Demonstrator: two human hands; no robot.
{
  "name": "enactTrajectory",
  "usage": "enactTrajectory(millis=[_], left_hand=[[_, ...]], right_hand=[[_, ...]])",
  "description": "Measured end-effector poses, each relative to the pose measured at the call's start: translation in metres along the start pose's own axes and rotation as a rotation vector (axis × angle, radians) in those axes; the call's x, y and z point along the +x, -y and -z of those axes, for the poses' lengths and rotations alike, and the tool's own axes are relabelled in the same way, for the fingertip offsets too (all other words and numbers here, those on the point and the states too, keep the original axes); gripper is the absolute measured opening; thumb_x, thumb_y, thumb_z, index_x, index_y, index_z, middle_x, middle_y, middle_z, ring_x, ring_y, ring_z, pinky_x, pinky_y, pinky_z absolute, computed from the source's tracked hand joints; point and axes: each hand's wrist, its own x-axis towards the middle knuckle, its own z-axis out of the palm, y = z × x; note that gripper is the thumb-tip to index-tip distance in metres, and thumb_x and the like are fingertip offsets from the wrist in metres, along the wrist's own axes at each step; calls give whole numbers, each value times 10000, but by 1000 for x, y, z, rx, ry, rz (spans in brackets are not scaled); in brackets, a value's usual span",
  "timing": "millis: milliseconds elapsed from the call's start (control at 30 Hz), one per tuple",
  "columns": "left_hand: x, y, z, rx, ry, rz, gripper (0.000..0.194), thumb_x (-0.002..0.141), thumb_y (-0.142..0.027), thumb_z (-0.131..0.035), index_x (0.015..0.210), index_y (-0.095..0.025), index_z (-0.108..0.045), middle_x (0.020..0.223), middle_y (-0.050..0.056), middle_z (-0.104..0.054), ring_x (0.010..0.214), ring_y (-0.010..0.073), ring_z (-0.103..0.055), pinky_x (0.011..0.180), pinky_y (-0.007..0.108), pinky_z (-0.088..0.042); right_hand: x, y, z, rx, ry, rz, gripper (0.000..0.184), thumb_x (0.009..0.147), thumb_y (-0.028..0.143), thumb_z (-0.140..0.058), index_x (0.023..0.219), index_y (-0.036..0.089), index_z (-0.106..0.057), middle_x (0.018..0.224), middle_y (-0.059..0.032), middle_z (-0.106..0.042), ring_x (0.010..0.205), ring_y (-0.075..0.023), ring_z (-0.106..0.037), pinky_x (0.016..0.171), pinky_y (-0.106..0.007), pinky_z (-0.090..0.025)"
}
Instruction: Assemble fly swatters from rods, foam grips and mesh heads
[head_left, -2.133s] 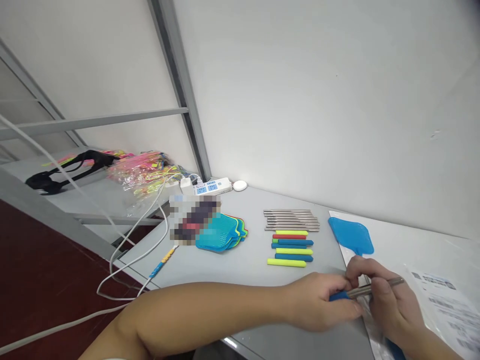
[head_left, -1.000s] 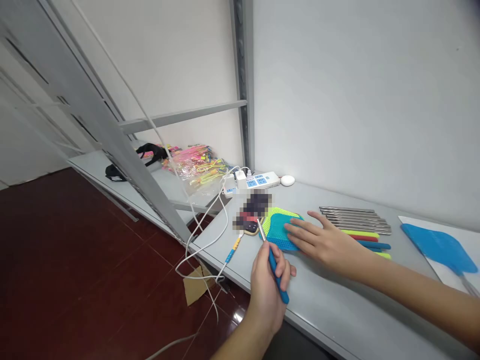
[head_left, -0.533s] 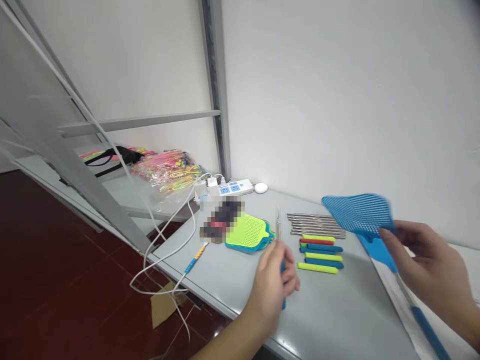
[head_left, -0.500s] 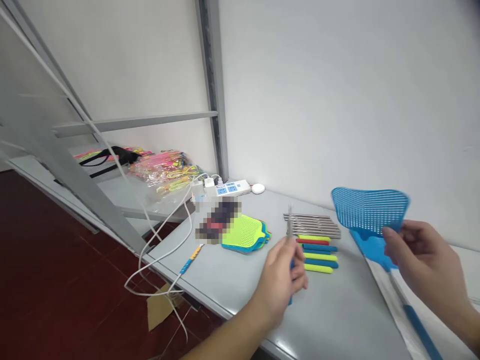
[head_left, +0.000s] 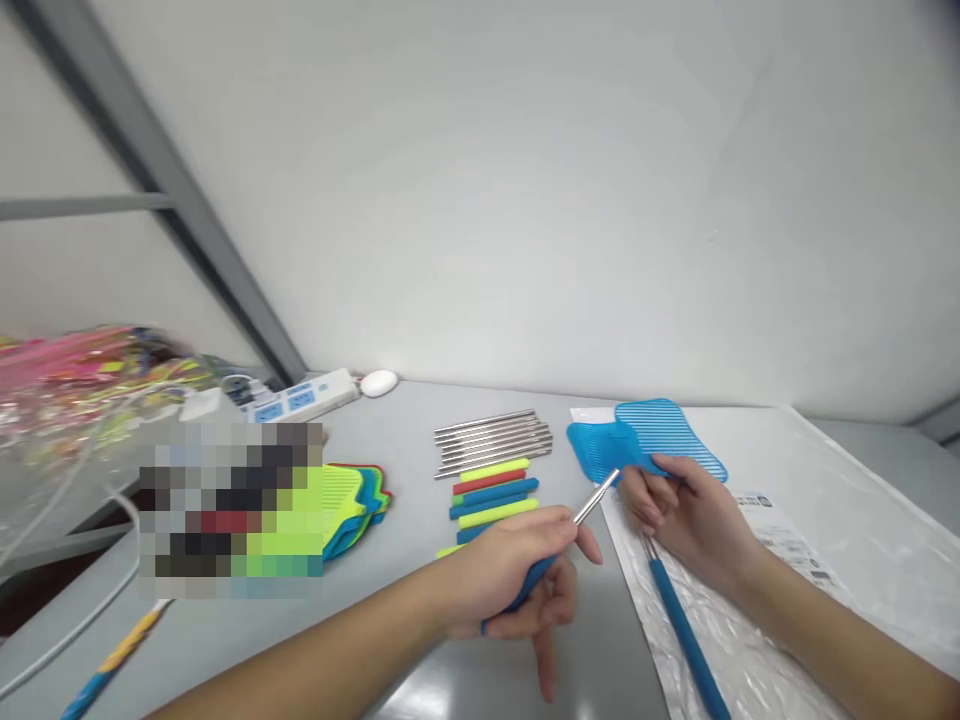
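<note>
My left hand (head_left: 517,575) is closed around a blue handle (head_left: 534,582). From that handle a thin metal rod (head_left: 596,498) slants up and right, its tip close to my right hand (head_left: 694,505). Between the fingers of my right hand is a blue fly swatter head (head_left: 671,435) with a ribbed, meshed face; the fingers partly cover its neck. Behind it lies a second blue swatter, its head (head_left: 589,450) partly overlapped and its blue grip (head_left: 688,640) reaching toward me. Whether the rod tip touches the held head, I cannot tell.
Metal rods (head_left: 491,440) lie in a row behind yellow, red and blue handles (head_left: 495,490). Coloured swatter heads (head_left: 367,500) are stacked left, beside a blurred patch. A power strip (head_left: 322,395), white cables and a white plastic bag (head_left: 750,600) also lie there.
The view has swung right. My right hand has lowered the blue swatter head toward the bag, and my left hand has brought the handle and rod close to it, tilting the rod right.
</note>
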Motion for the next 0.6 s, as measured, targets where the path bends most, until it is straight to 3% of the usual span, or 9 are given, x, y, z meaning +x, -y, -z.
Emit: enactTrajectory(millis=[233, 433, 600], left_hand=[[11, 13, 10, -39, 36, 9, 289, 1016, -408, -308, 1051, -201, -507, 555, -71, -556, 237, 16, -274, 432, 295, -537], [8, 11, 12, -28, 40, 39, 279, 1016, -395, -327, 1047, -194, -517, 550, -72, -560, 246, 14, -279, 452, 288, -543], [8, 12, 13, -8, 66, 75, 269, 1010, -375, -348, 1020, -184, -537, 552, -58, -574, 250, 19, -288, 466, 291, -543]], right_hand=[[1, -2, 19, 17, 156, -31, 452, 881, 282, -441, 463, 225, -279, 491, -17, -404, 511, -157, -420, 537, -307, -352], [2, 0, 33, -80, 382, -13, 434, 878, 250, -395, 454, 220, -305, 515, -33, -447, 560, -176, -497, 585, -325, -409], [3, 3, 37, -100, 453, -51, 411, 855, 232, -392, 449, 220, -324, 483, -39, -444, 580, -178, -493, 595, -319, -419]])
